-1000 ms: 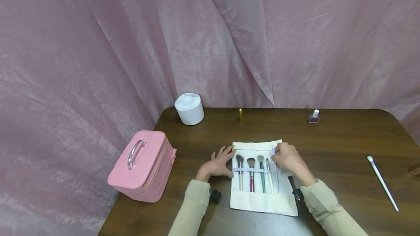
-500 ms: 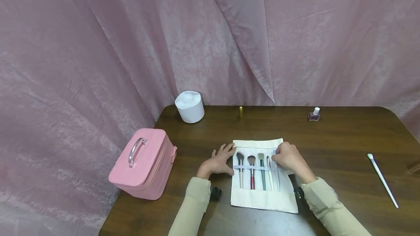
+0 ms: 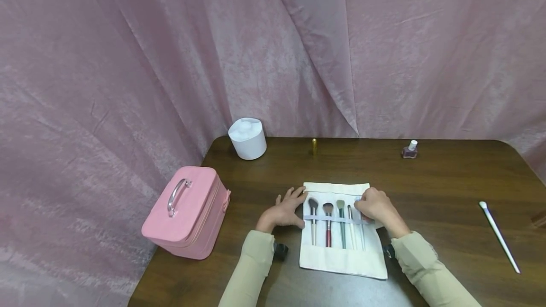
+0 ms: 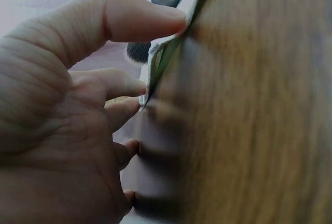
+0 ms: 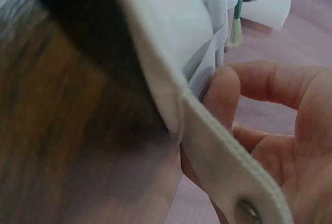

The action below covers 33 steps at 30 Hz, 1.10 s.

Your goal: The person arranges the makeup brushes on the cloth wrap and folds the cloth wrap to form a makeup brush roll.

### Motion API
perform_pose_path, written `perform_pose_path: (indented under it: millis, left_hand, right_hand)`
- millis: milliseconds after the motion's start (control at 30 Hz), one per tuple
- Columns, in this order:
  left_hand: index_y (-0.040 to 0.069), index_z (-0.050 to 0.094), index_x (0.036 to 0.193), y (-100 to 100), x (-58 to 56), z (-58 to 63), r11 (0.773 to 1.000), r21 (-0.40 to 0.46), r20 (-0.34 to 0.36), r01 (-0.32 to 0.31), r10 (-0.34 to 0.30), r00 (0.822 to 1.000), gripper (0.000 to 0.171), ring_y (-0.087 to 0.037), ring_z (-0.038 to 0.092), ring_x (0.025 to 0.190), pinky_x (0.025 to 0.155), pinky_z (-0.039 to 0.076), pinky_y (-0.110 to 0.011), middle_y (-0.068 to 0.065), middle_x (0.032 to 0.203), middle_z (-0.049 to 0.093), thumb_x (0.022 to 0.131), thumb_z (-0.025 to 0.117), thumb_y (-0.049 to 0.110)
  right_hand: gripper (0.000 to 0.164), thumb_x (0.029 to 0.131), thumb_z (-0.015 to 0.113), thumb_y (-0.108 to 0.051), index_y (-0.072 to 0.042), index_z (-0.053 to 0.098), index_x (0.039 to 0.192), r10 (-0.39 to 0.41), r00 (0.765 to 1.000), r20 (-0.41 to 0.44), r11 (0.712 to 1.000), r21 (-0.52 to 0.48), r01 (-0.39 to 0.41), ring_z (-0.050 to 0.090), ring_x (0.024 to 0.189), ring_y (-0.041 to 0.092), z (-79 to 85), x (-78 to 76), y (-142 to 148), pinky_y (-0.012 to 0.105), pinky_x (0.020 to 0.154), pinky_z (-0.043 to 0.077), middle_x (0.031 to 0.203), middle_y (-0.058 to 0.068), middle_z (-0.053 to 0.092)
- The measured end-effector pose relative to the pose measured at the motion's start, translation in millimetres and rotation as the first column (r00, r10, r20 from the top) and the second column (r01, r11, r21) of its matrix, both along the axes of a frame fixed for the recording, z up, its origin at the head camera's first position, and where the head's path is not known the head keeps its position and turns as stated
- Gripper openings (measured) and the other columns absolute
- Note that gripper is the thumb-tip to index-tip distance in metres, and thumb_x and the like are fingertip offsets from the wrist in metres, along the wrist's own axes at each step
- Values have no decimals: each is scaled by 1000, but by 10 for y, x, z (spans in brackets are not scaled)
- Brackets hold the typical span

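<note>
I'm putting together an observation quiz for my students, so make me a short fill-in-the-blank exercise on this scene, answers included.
1. The case with the metal handle is ____ in color.
2. In the head view, the red-handled brush is the ____ brush from the left in the cloth holder.
3. The person's ____ hand touches the holder's edge nearer the case.
4. In the head view, the loose white brush lies to the ____ of the holder.

Missing words: pink; second; left; right.

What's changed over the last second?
In the brush roll, the rightmost makeup brush has slid slightly toward the person, the right hand still at its upper part. The left hand still rests on the roll's left edge; the other four brushes haven't shifted.
</note>
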<state>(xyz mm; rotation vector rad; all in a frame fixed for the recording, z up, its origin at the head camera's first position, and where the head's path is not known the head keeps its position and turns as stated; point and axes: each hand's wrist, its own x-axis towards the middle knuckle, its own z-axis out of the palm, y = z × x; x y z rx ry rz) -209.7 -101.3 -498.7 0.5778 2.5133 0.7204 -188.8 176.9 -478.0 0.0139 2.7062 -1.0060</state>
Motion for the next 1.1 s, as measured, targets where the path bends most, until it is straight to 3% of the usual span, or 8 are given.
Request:
perform_pose_path:
  millis: [333,667,900,1100]
  left_hand:
    - [11,27,161,0,2,25,1000,-5,-5,2,-2,1000,96,-28,0,155,118,1,-61,-1,169,11,82,81,12]
    - [11,27,161,0,2,14,1000,-20,4,-1,1,1000,95,-27,0,155,119,1,-59,0,169,11,82,80,11]
    - [10,28,161,4,6,28,1000,-15,4,-7,7,1000,96,-28,1,155,119,1,-60,-1,169,12,80,80,11]
    - [11,27,161,8,0,17,1000,-10,11,-9,9,1000,96,-27,0,155,119,1,-60,0,169,11,80,79,11]
  right_hand:
    - [38,92,58,-16,-6,59,56,13,1000,-21,1000,19,-12,42,43,12,-20,-34,-2,26,45,34,47,0,48]
    - [38,91,66,-19,-8,60,56,5,1000,-6,1000,3,-5,39,42,9,-36,-4,-8,24,44,31,46,-3,42]
    - [24,85,71,-14,-5,66,64,-15,1000,5,1000,14,15,48,50,15,-17,14,-8,27,47,37,53,1,50]
    - [23,85,72,-12,-4,65,65,-24,999,36,1000,17,23,52,54,17,-20,19,-8,28,49,40,57,3,54]
